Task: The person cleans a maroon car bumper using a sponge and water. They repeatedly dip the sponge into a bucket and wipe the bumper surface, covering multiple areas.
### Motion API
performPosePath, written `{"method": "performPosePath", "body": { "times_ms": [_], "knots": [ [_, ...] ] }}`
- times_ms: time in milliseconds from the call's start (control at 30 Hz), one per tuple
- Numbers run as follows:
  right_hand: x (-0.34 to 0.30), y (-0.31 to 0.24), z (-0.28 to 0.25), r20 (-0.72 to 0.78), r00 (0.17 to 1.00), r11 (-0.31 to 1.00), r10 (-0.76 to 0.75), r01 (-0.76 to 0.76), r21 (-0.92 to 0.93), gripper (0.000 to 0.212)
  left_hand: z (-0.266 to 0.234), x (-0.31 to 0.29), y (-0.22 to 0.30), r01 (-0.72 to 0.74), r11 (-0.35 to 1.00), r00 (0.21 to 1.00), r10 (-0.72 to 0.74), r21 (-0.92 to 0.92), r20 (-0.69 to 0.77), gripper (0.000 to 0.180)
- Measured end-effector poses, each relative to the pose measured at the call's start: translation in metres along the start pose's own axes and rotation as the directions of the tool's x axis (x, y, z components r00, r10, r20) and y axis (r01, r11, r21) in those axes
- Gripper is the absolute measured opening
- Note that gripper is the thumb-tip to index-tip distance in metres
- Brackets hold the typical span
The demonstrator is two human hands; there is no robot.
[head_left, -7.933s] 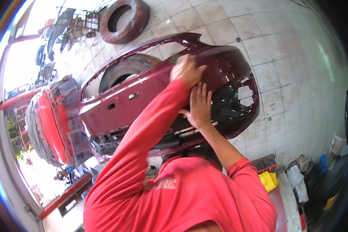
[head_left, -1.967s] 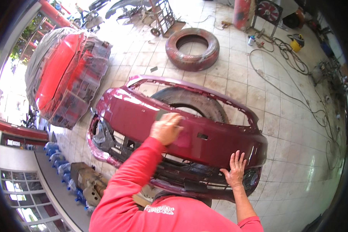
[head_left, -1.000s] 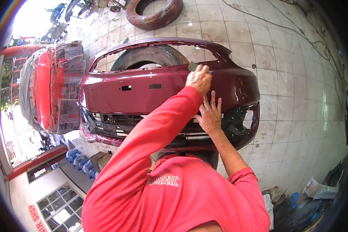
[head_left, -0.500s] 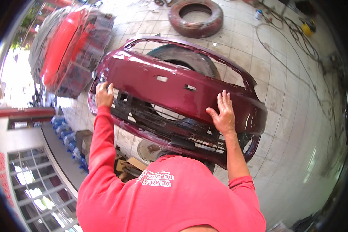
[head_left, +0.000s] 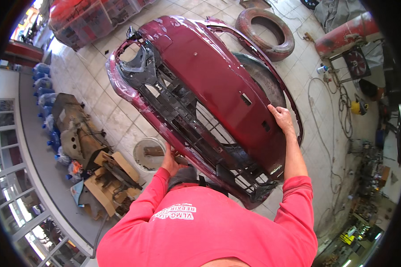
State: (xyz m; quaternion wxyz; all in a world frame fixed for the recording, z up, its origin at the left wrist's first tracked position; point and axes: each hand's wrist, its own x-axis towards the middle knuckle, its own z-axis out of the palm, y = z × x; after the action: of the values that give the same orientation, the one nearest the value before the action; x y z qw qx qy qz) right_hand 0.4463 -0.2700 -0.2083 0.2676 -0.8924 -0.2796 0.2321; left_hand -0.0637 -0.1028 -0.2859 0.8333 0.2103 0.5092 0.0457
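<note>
A dark red car bumper (head_left: pixel 209 84) lies slantwise before me, its far end up and left, its near end by my waist. Black grille lattice (head_left: pixel 178 104) runs along its lower opening. Closed round the bumper's lower left rim is my left hand (head_left: pixel 170 161), its fingers partly hidden. On the right, my right hand (head_left: pixel 282 120) grips the bumper's upper panel edge, near two small rectangular holes. Part of a tyre (head_left: pixel 265 82) shows through the bumper's upper opening, beneath it.
A second tyre (head_left: pixel 283 46) lies beyond. A white bucket (head_left: pixel 140 167) stands beside my left hand. Left are wooden pieces (head_left: pixel 104 193) and blue-capped bottles (head_left: pixel 53 138). A plastic-wrapped red part (head_left: pixel 89 22) is at far left; hoses (head_left: pixel 345 115) lie right.
The view has turned, and the bumper now slants more steeply across it. My left hand moved from its far left end to the near lower rim. My flat right hand now grips the upper edge.
</note>
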Motion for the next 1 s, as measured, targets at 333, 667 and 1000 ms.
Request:
{"method": "performPosePath", "body": {
  "times_ms": [333, 667, 1000],
  "knots": [
    [-0.024, -0.094, -0.061, 0.112, 0.985, 0.987, 0.130, -0.119, -0.104, 0.076, 0.022, -0.025, 0.019, -0.032, 0.995, 0.998, 0.026, 0.095, 0.056, 0.099],
    [0.068, -0.080, -0.028, 0.038, 0.996, 0.985, 0.077, -0.070, -0.160, 0.084, 0.024, -0.050, 0.013, -0.363, 0.919, 0.924, 0.334, 0.154, 0.184, 0.078],
    [0.089, -0.055, 0.009, -0.100, 0.963, 0.917, -0.249, 0.201, -0.344, 0.079, -0.064, -0.115, -0.071, -0.569, 0.776, 0.822, 0.529, -0.272, -0.210, 0.049]
  ]
}}
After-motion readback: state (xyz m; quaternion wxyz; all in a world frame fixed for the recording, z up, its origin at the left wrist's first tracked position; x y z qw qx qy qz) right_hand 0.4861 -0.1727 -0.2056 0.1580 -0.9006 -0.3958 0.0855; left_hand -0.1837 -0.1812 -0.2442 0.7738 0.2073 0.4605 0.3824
